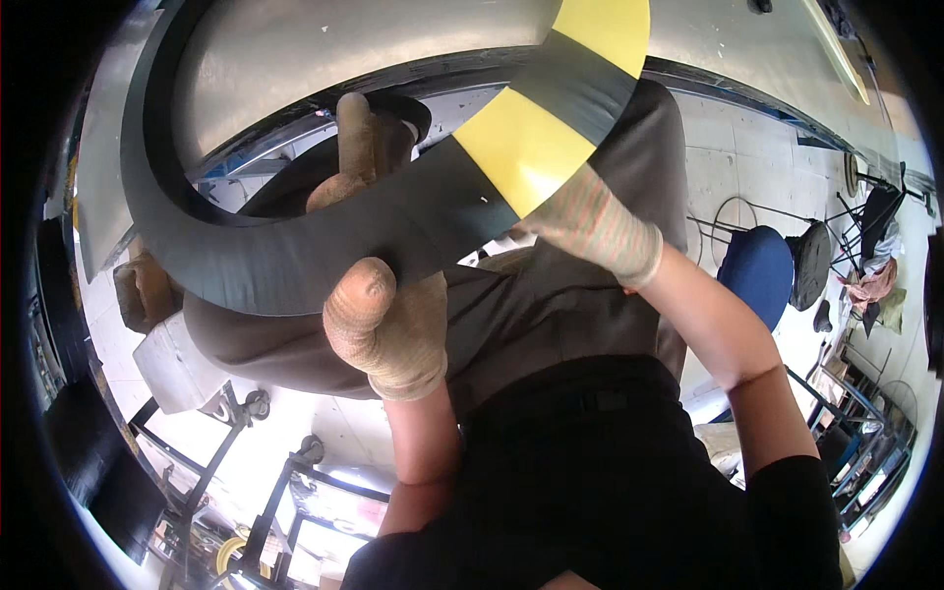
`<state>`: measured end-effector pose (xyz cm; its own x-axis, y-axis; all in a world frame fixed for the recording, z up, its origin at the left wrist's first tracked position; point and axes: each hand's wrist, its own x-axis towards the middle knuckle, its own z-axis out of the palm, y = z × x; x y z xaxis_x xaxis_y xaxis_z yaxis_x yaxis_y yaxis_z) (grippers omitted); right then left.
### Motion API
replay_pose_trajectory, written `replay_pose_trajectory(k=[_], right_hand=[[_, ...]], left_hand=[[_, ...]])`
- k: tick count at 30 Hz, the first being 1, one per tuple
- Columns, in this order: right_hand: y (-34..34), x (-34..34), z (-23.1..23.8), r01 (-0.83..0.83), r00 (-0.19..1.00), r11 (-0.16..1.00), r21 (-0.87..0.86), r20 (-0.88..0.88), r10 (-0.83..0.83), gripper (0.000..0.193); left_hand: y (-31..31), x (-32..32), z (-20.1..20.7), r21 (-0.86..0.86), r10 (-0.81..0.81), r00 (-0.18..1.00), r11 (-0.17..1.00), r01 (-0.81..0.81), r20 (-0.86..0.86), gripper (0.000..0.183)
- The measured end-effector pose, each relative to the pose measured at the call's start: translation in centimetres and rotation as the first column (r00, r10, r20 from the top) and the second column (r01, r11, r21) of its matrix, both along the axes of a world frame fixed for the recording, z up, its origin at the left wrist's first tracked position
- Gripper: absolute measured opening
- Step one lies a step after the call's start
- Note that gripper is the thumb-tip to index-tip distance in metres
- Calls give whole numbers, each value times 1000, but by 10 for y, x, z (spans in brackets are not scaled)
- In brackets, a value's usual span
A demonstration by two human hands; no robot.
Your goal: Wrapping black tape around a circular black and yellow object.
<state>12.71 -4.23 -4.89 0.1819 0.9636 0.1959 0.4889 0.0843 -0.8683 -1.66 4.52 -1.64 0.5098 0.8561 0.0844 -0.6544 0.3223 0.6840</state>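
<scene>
A wide curved band [285, 261] of smooth sheet material, black with alternating yellow and black blocks toward its far right end, arcs in front of me over my lap. Both hands wear knitted work gloves. My left hand [388, 329] grips the band's near edge; its thumb lies on top and gloved fingers show beyond the inner edge. Under the yellow block nearest me, my right hand [600, 226] holds the outer edge, most of its fingers hidden beneath the band.
A metal-topped worktable [344, 39] spans the far side, and the band's far parts lie over it. A blue round stool seat [755, 275] stands at the right, beside a dark round seat [811, 265]. Wheeled metal frames [285, 492] stand at the lower left.
</scene>
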Motion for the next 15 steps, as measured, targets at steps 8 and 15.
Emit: replay_pose_trajectory(k=[8,15], right_hand=[[18,39,-22,-55,980,986,160,-183,84,42],[-29,61,54,-89,380,992,-85,-924,-45,53]], left_hand=[[-19,-3,12,-287,-57,998,957,52,-11,70],[-29,7,11,-218,27,999,975,-32,-23,70]])
